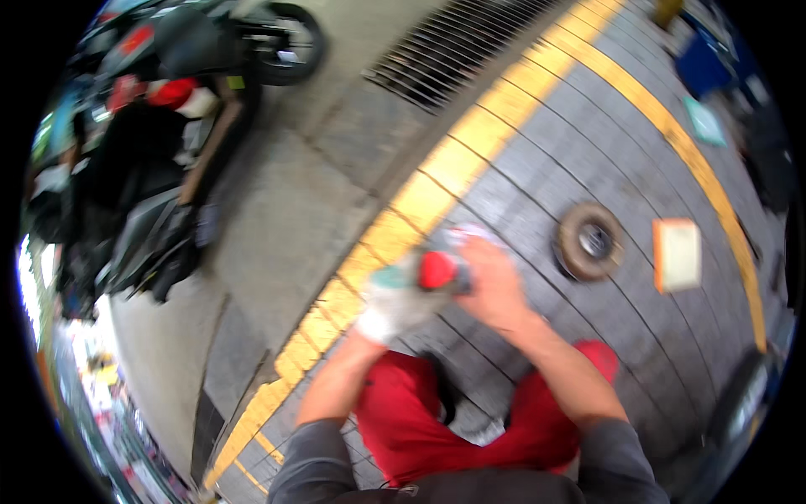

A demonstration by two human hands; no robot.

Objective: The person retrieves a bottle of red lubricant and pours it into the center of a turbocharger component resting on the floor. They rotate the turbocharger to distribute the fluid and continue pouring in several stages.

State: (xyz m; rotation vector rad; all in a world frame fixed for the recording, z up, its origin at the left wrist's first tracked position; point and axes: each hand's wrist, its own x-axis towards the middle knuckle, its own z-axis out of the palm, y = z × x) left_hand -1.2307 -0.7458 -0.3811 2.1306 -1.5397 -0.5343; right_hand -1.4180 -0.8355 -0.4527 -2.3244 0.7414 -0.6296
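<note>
Both hands meet in front of my red-trousered knees, blurred by motion. My left hand (390, 307), in a whitish glove with some green, is closed on a dark object with a red top (437, 270), which looks like a can. My bare right hand (491, 286) is closed against the right side of the same object. A pale, pinkish-white item (462, 235), too blurred to name, shows at its fingertips. To the right on the paving lie a small brown-dusted tyre with a hub (590, 241) and an orange-edged white rectangular filter (677, 255).
Scooters (168, 168) stand on concrete at the upper left. A metal drain grate (453, 50) runs along the top, beside yellow painted lines (638, 80). A blue object (701, 59), a teal sheet (703, 120) and dark items are at the upper right; a wheel (739, 407) is at the lower right.
</note>
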